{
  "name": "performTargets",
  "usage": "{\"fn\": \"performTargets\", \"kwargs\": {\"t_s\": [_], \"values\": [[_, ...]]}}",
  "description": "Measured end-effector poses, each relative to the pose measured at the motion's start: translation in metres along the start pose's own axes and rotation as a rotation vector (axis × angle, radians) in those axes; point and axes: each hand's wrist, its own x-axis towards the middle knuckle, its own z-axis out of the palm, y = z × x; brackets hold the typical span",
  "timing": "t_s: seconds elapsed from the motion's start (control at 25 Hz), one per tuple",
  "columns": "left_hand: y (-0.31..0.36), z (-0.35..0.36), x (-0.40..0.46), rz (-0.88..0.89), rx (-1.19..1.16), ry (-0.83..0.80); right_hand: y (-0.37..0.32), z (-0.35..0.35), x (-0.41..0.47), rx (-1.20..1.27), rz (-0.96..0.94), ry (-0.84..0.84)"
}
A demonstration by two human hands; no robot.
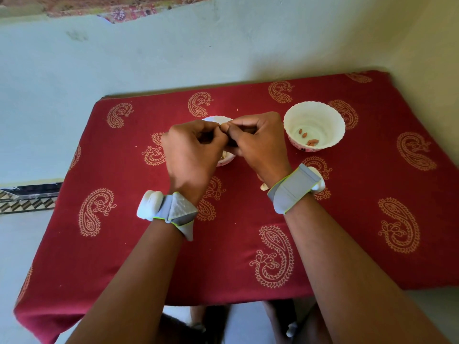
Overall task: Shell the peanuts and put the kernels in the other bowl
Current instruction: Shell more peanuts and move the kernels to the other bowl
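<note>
Crimson cloth point(323, 219), soft and napped, printed with cream paisley curls, covers the rectangular tabletop point(109, 97), of which only a thin edge shows at the far side. Both hands meet above its middle. The left hand point(192, 147) has its fingers curled in, the thumb and forefinger pinching a small pale peanut point(221, 126) at the spot where the two hands touch. The right hand point(258, 142) is likewise curled, its fingertips pressed to the same peanut from the other side; the nut is mostly hidden, so whether the shell is cracked cannot be told.

Directly under the hands sits a small white bowl point(215, 118), glossy, with a scalloped rim; only its far rim and a piece of its near side show, with something pale inside near the left hand. To the right, apart from the hands, stands the second bowl point(315, 108), the same white fluted shape with a little pink print low on its outer wall. On its smooth bottom lie a few kernels point(309, 139), small reddish-brown ovals, some loose, some clustered.

Each wrist carries a grey fabric band edged in bright green, with a white moulded piece attached: the left band point(173, 212) and the right band point(293, 188). A pale bit of shell point(263, 186) lies on the cloth just beside the right band. Pale green plaster wall point(149, 58) rises behind the tabletop.
</note>
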Motion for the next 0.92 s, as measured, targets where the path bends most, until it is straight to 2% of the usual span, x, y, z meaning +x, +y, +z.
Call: {"fn": "performTargets", "kwargs": {"t_s": [0.2, 0.4, 0.6, 0.68, 0.92], "values": [[-0.001, -0.004, 0.003, -0.02, -0.041, -0.048, 0.002, -0.002, 0.003, -0.045, -0.05, -0.019], [-0.005, -0.005, 0.006, -0.058, -0.092, -0.097, -0.002, -0.004, 0.0, 0.088, -0.018, -0.047], [-0.011, -0.008, 0.01, -0.107, -0.197, -0.193, -0.002, -0.006, 0.0, 0.076, -0.018, -0.072], [-0.012, -0.01, 0.01, -0.074, -0.188, -0.207, -0.003, -0.007, 0.0, 0.063, -0.04, -0.085], [-0.011, -0.011, 0.007, 0.137, 0.042, -0.13, -0.004, -0.007, 0.0, -0.038, -0.117, -0.102]]}}
